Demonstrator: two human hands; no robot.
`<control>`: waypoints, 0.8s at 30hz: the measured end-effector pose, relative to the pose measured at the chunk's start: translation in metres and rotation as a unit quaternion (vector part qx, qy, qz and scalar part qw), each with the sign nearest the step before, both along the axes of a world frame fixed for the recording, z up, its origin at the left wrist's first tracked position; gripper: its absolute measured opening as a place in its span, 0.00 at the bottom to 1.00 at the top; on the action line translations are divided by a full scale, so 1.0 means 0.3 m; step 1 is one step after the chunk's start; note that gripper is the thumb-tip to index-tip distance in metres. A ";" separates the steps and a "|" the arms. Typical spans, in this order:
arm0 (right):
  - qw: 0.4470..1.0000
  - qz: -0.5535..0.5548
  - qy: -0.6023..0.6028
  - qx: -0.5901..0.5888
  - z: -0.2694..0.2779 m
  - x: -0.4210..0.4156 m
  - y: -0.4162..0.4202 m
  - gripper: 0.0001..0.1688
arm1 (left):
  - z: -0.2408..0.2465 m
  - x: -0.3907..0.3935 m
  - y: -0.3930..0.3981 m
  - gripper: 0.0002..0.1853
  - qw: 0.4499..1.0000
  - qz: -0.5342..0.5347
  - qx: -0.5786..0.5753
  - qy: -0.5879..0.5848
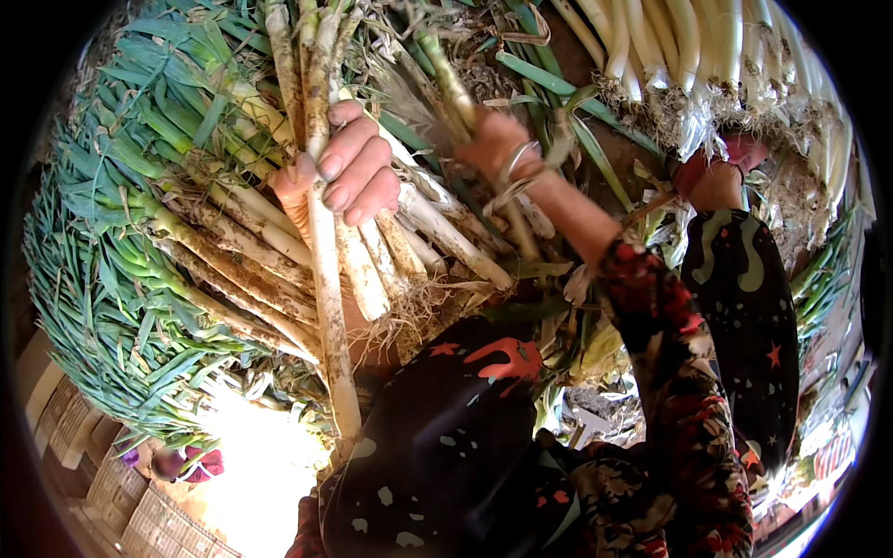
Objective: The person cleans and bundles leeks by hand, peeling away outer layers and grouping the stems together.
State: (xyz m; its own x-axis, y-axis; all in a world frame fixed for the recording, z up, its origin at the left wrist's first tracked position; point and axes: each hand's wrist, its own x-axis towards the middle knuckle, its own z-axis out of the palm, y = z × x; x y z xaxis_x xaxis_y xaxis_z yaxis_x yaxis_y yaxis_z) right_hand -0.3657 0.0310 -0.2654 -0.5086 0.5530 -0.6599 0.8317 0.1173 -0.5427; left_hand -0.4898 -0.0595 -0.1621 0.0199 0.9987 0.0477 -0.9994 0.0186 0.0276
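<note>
My left hand [342,167] grips several long stalks of Welsh onion or leek [326,279], with thumb and fingers wrapped around their pale, soil-stained shanks. One stalk stands out in front, running down to my trouser leg. My right hand [492,143], blurred and wearing a bracelet [520,159], is closed around another greenish-white stalk [445,73]. Behind my left hand, more unpeeled stalks [244,279] with dirty shanks lie fanned out. A tangle of roots [411,314] hangs below that hand.
A large heap of green leaves [104,279] fills the left side. Cleaned white stalks [698,42] with roots lie in a row at upper right, near my red shoe [722,164]. Peeled leaf scraps [600,160] litter the ground. Another person [199,464] is at lower left.
</note>
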 end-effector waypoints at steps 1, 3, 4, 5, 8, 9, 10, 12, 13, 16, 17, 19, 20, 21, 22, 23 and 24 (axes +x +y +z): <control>0.999 -0.023 -0.008 -0.021 -0.094 0.034 0.027 0.18 | -0.074 0.008 0.050 0.20 0.999 -0.031 0.002 -0.008; 0.997 -0.017 0.023 -0.075 -0.157 0.029 0.035 0.16 | -0.063 0.010 0.038 0.21 0.999 -0.039 -0.008 0.023; 0.975 -0.133 0.047 -0.173 -0.066 0.040 0.027 0.14 | -0.055 -0.004 0.010 0.21 0.998 -0.033 -0.016 0.042; 0.933 -0.165 0.226 -0.227 -0.123 0.092 0.058 0.13 | -0.045 -0.009 0.007 0.21 0.998 -0.028 -0.018 0.046; 0.800 -0.228 0.405 -0.380 -0.065 0.221 0.150 0.11 | -0.031 -0.030 -0.058 0.21 0.997 0.019 -0.059 0.046; 0.809 -0.237 0.391 -0.370 -0.078 0.289 0.199 0.11 | -0.125 -0.053 -0.043 0.21 0.998 -0.008 -0.055 0.030; 0.878 -0.180 0.362 -0.256 -0.177 0.340 0.278 0.12 | -0.114 -0.017 -0.012 0.19 0.993 0.003 -0.109 0.053; 0.883 -0.177 0.350 -0.257 -0.294 0.461 0.300 0.13 | -0.077 0.116 0.050 0.18 0.929 0.071 -0.283 0.228; 0.848 -0.200 0.386 -0.304 -0.309 0.439 0.247 0.14 | -0.082 0.130 0.026 0.19 0.927 0.070 -0.284 0.233; 0.740 -0.284 0.470 -0.388 -0.295 0.456 0.148 0.19 | -0.099 0.123 -0.010 0.23 0.936 0.066 -0.306 0.160; 0.791 -0.266 0.421 -0.356 -0.247 0.448 0.137 0.20 | -0.109 0.116 -0.018 0.24 0.935 0.070 -0.311 0.157; 0.842 -0.268 0.384 -0.267 -0.110 0.419 0.110 0.24 | -0.123 0.100 -0.027 0.25 0.933 0.078 -0.317 0.153; 0.923 -0.200 0.301 -0.134 -0.012 0.385 0.111 0.26 | -0.122 0.104 -0.020 0.26 0.934 0.071 -0.310 0.165; 0.909 -0.235 0.307 -0.158 0.056 0.373 0.110 0.26 | -0.127 0.115 -0.013 0.26 0.934 0.065 -0.303 0.176; 0.892 -0.271 0.312 -0.181 0.111 0.372 0.110 0.25 | -0.127 0.129 -0.004 0.26 0.935 0.057 -0.296 0.187; 0.861 -0.293 0.362 -0.207 0.131 0.366 0.103 0.24 | -0.151 0.137 -0.006 0.25 0.932 0.043 -0.292 0.210; 0.812 -0.316 0.357 -0.337 0.160 0.388 0.114 0.27 | -0.163 0.154 -0.009 0.22 0.919 0.046 -0.311 0.238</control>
